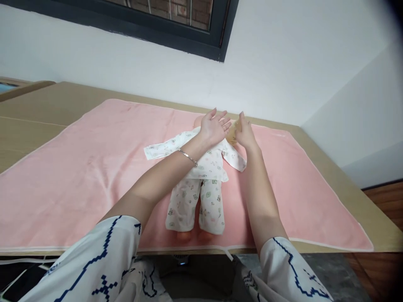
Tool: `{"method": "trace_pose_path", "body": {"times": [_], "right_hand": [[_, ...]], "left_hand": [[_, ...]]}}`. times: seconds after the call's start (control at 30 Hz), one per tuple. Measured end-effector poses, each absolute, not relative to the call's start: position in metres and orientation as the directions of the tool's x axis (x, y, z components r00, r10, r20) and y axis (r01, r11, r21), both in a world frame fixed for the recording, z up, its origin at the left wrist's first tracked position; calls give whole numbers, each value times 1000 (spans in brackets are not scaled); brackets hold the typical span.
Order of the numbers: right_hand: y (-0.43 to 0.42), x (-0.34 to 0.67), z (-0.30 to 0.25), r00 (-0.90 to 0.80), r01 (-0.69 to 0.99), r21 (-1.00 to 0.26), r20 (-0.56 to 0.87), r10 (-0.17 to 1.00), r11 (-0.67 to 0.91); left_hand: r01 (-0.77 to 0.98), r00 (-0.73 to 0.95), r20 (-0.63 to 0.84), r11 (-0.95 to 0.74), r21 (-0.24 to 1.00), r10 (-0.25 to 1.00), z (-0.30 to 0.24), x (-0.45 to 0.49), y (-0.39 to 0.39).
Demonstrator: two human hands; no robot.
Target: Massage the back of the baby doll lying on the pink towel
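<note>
My left hand (215, 127) is open, palm up with its fingers spread, above the upper body and head of a doll. In my right hand (245, 134) is a translucent yellowish bottle (232, 133) with small dark print, close beside the left fingertips. The doll lies on its back in a white patterned top (209, 165) and matching trousers (211, 205). Its head (197, 121) is mostly hidden behind my left hand. Both sleeves of the top are spread outward, and the doll's feet (184, 235) point toward me. I cannot make out whether anything comes from the bottle.
A pink mat (78, 180) with white edging lies under the doll on a wooden table (37, 105). Behind the table stands a white wall (267, 75) with a dark-framed window (217, 52). The table's front edge is close to my body.
</note>
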State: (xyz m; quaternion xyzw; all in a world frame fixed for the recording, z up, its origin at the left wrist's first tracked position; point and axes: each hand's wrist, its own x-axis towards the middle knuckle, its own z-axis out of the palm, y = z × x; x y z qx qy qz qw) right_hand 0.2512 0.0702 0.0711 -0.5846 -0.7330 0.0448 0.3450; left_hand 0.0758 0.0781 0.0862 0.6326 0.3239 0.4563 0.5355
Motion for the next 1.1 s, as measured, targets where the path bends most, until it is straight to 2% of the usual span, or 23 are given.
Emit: {"method": "trace_pose_path", "body": {"times": [0.17, 0.3, 0.43, 0.5, 0.7, 0.9, 1.1], "right_hand": [[62, 245, 76, -56, 871, -409, 468, 882, 273], [59, 241, 80, -90, 854, -427, 444, 891, 299], [63, 246, 84, 17, 835, -466, 552, 833, 292], [67, 250, 83, 69, 852, -454, 589, 805, 259], [80, 247, 60, -17, 911, -354, 486, 874, 214], [76, 237, 55, 14, 951, -262, 561, 828, 161], [70, 235, 58, 94, 942, -315, 578, 811, 115]], "left_hand": [[-242, 371, 127, -36, 970, 920, 86, 107, 87], [-386, 400, 78, 90, 918, 913, 93, 118, 85], [-487, 409, 59, 163, 858, 911, 102, 119, 87], [-491, 419, 41, 189, 850, 907, 104, 118, 90], [-454, 420, 12, 199, 869, 907, 98, 120, 96], [-476, 404, 17, 194, 858, 915, 92, 122, 97], [-396, 444, -31, 228, 890, 895, 93, 105, 73]]}}
